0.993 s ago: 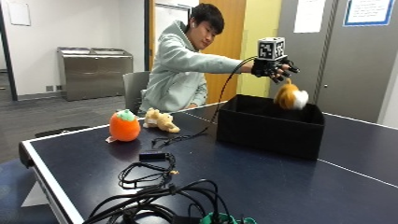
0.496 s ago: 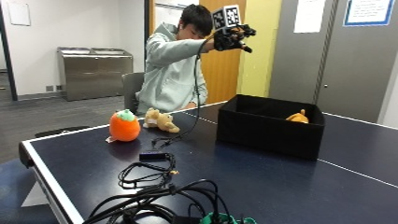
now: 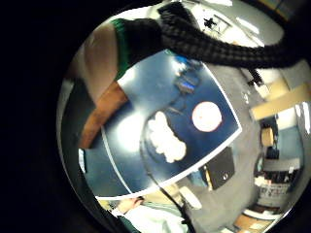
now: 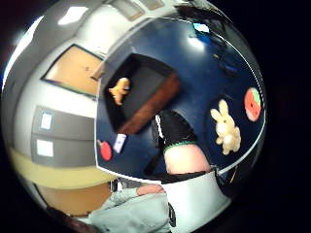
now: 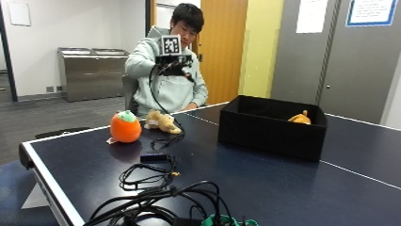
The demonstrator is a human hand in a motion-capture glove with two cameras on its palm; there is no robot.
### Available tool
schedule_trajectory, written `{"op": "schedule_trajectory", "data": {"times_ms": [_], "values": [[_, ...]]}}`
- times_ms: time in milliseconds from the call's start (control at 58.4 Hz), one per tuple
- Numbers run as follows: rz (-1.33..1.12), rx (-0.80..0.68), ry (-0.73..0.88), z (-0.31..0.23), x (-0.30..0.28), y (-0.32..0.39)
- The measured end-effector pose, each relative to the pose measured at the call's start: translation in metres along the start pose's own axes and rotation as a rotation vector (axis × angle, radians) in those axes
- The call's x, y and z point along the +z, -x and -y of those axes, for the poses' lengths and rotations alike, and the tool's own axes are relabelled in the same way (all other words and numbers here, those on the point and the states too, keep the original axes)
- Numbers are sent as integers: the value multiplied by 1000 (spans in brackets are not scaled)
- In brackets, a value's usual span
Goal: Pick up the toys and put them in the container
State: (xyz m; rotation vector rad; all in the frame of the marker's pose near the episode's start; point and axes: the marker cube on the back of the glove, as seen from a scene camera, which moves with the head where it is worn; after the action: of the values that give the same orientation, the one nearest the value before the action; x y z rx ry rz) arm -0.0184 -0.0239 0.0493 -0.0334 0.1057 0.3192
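At the near edge of the dark blue surface (image 5: pixel 263 188) lies a tangle of black cables (image 5: pixel 156 197). Farther back on the left stands an orange plush fruit (image 5: pixel 125 127) with a green top. Just right of it lies a tan bunny (image 5: pixel 162 121), the two close but apart. To the right sits the black box (image 5: pixel 272 127), open on top, and an orange toy (image 5: pixel 300 118) lies inside against its far right wall. Beyond the toys a seated person holds the gloved right hand (image 5: pixel 177 67) raised in the air above the bunny, well clear of the surface. It holds nothing. How far its grip is spread I cannot tell.
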Motion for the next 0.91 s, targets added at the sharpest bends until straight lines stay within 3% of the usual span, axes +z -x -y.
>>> {"op": "schedule_trajectory", "data": {"times_ms": [68, 171, 308, 479, 650, 907], "values": [[-106, -127, 45, 34, 41, -46], [-142, 99, -37, 48, 106, -76], [-117, 180, 236, 8, 153, -88], [-162, 187, 268, 13, 173, -89], [-228, 77, 239, 16, 179, -84], [-118, -96, 670, 6, 162, -53]]}}
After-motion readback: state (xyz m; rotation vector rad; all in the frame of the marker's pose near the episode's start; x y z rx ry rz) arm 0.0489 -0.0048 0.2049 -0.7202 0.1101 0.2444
